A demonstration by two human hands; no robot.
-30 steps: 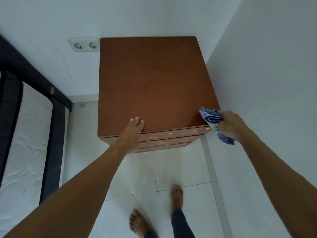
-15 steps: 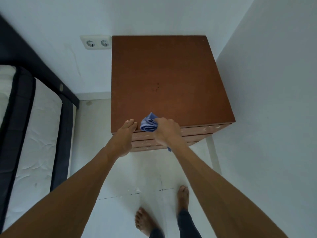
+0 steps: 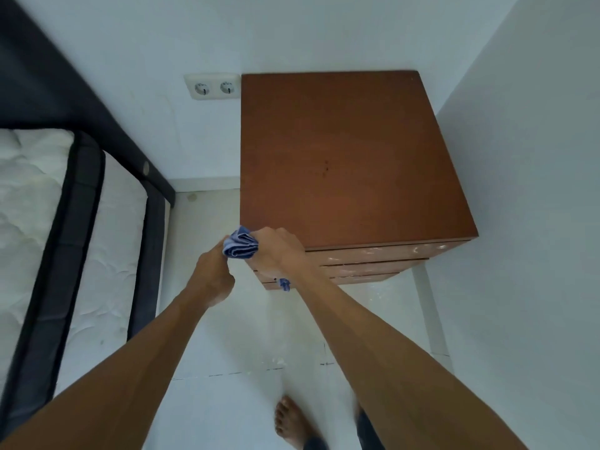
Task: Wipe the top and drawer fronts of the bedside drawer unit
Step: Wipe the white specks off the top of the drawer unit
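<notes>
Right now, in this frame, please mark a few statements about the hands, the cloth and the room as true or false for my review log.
1. The right hand grips the blue cloth. True.
2. The cloth is at the back right corner of the drawer unit. False: it is at the front left corner.
3. A double wall socket sits left of the unit. True.
4. The bed stands to the unit's right. False: the bed is on its left.
5. The visible foot wears a shoe. False: the foot is bare.
</notes>
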